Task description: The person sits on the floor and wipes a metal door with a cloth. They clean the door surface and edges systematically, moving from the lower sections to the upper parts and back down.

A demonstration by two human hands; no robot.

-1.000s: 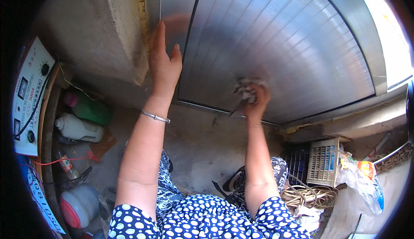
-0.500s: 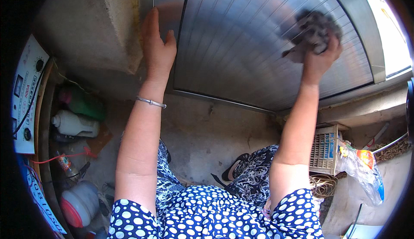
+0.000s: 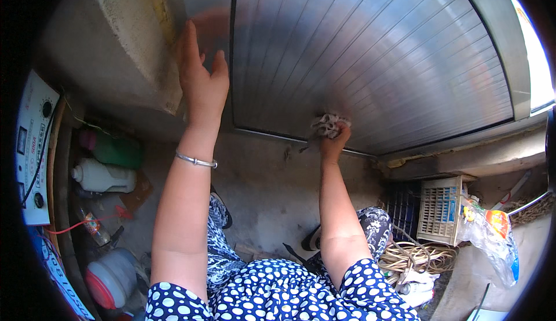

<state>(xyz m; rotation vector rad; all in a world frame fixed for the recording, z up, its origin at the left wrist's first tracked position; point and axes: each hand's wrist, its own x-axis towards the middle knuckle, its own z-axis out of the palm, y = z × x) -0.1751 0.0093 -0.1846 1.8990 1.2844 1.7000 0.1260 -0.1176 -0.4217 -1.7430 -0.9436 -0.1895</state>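
A ribbed metal door panel with a dark inner border fills the upper middle of the head view. Against its lower part, my right hand presses a crumpled grey cloth, fingers closed round it. My left hand is raised at the smooth metal strip along the panel's left side, near a wall corner. Its thumb and fingers are apart, and nothing is in it. A silver bangle circles my left wrist. Whether the left palm touches the metal I cannot tell.
On the left stand a white control box with knobs, a white jug, a green bottle and a red-and-white container. To the right are a plastic crate, a coil of cord and a clear plastic bag.
My right hand has swept the cloth down and to the left across the panel, from its upper right to its lower edge. My left hand stays at the left strip. The view has shifted slightly.
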